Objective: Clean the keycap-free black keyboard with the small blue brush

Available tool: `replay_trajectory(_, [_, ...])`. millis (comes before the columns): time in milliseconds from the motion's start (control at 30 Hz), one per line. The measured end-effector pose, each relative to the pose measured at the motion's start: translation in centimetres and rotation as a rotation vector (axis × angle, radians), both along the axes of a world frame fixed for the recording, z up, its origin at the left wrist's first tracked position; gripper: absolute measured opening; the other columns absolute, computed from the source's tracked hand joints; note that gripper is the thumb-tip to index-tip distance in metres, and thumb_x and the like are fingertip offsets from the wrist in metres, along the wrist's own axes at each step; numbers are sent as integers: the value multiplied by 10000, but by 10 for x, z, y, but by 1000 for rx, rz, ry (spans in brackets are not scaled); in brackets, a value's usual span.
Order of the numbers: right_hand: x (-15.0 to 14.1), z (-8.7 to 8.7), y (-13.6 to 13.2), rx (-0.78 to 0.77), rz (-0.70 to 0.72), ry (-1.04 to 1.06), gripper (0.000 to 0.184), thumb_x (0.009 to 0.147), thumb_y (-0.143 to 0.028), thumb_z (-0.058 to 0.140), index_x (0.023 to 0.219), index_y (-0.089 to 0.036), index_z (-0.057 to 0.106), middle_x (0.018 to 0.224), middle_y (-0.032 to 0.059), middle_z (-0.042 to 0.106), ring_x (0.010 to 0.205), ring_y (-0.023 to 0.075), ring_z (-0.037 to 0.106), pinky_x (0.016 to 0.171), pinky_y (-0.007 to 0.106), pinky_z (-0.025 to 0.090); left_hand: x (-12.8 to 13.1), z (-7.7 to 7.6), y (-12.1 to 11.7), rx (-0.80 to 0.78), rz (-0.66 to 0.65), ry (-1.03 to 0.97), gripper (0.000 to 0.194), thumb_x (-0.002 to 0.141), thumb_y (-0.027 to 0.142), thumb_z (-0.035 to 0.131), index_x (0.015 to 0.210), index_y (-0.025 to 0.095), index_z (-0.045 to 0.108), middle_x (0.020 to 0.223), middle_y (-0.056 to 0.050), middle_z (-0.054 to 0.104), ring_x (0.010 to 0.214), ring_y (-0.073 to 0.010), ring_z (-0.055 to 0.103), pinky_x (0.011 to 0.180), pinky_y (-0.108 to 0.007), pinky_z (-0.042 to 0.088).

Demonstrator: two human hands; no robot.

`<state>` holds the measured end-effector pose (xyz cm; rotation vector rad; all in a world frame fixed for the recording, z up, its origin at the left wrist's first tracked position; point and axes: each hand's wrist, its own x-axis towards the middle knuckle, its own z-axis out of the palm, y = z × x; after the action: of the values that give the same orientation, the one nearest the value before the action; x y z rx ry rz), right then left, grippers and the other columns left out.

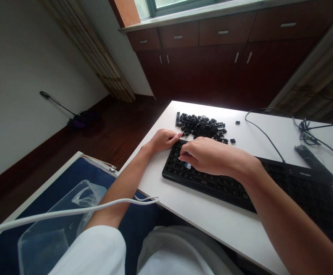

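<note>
Following the long axis of the black keyboard point(234, 194) from its end near the left hand point(164, 140), traced a slant across the white desk point(212, 231), running rightward and nearer, passing under the right arm. Saw its front long edge turned toward the near side of the desk, its cable point(265, 135) leaving from the back edge, and bare sockets across the left part. Noticed a small blue-and-white piece point(187, 165) over those sockets, lower end pointing down at them, upper end mostly hidden. Found it directly beneath the fingers of the right hand point(205, 156), clamped between them and the thumb. Saw the left thumb stretched to the keyboard's back left corner, with the other fingers curled; could not tell whether closed on anything. Noted a heap of black keys point(202, 126) behind the keyboard, just beyond the left hand, and two loose keys point(237, 122) to its right. Spotted a pale mark point(305, 174) on the keyboard's back right part, too blurred to read, near a black strip point(315, 162).
</note>
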<state>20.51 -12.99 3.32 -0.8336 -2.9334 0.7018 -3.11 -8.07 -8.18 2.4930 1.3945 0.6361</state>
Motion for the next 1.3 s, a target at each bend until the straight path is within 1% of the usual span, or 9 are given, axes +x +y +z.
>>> replay_trajectory(133, [1, 9, -2, 16, 13, 128, 368, 977, -349, 351, 927, -142, 650, 925, 98, 676, 775, 153, 582, 666, 263, 349, 1, 1, -1, -32, 10, -11, 513, 959, 385, 435, 518, 161, 299, 493, 25, 349, 517, -70, 306, 554, -271, 235])
replay_trajectory(300, [6, 11, -5, -6, 9, -85, 363, 945, -265, 357, 727, -150, 623, 660, 45, 610, 548, 112, 460, 536, 279, 261, 1, 0, 0, 5, 2, -20, 518, 948, 400, 439, 503, 159, 329, 482, 32, 320, 500, -75, 297, 538, -274, 229])
replay_trajectory(500, [-7, -2, -4, 19, 34, 30, 373, 975, -356, 364, 867, -144, 652, 842, 93, 681, 736, 164, 586, 641, 272, 337, 0, -2, 0, 18, 10, -24, 526, 943, 405, 448, 494, 158, 329, 472, 29, 321, 504, -79, 285, 529, -278, 223])
replay_trajectory(633, [-4, 7, -5, 44, 13, 92, 389, 980, -353, 331, 831, -145, 624, 836, 89, 669, 700, 147, 566, 638, 269, 336, 0, -2, -1, -9, 18, -14, 526, 957, 404, 425, 505, 168, 293, 478, 22, 316, 525, -85, 271, 533, -284, 221])
replay_trajectory(733, [1, 12, -6, 30, 3, 10, 419, 973, -356, 324, 745, -149, 608, 731, 68, 638, 609, 131, 514, 569, 276, 296, 0, -2, 0, -2, 11, -5, 529, 953, 416, 427, 506, 161, 308, 478, 27, 314, 514, -82, 276, 535, -277, 225])
replay_trajectory(867, [-1, 4, -6, 4, -22, -106, 408, 962, -360, 345, 761, -153, 634, 713, 73, 643, 603, 151, 515, 537, 286, 267, 0, -2, 1, 31, 7, -5, 533, 950, 425, 421, 499, 154, 336, 479, 31, 314, 496, -76, 286, 531, -274, 223])
replay_trajectory(1067, [-9, -6, -5, -2, 16, -46, 459, 981, -399, 323, 806, -149, 666, 737, 80, 664, 602, 154, 531, 548, 287, 282, -1, -4, 1, 28, 11, 2, 535, 950, 425, 433, 501, 155, 322, 482, 30, 316, 496, -76, 288, 535, -278, 222])
replay_trajectory(1200, [-6, 2, -4, 25, 36, 79, 439, 984, -401, 331, 868, -149, 672, 812, 87, 676, 676, 153, 557, 612, 276, 317, -1, -2, 0, -16, -1, -4, 510, 959, 394, 428, 515, 159, 343, 501, 21, 355, 513, -81, 300, 540, -277, 231])
replay_trajectory(1300, [1, 10, -5, 42, -5, 27, 447, 974, -400, 322, 788, -156, 646, 739, 69, 647, 577, 131, 487, 560, 281, 283, 0, -1, 0, -9, 13, -15, 516, 949, 392, 443, 500, 159, 342, 493, 21, 344, 509, -84, 299, 532, -277, 227])
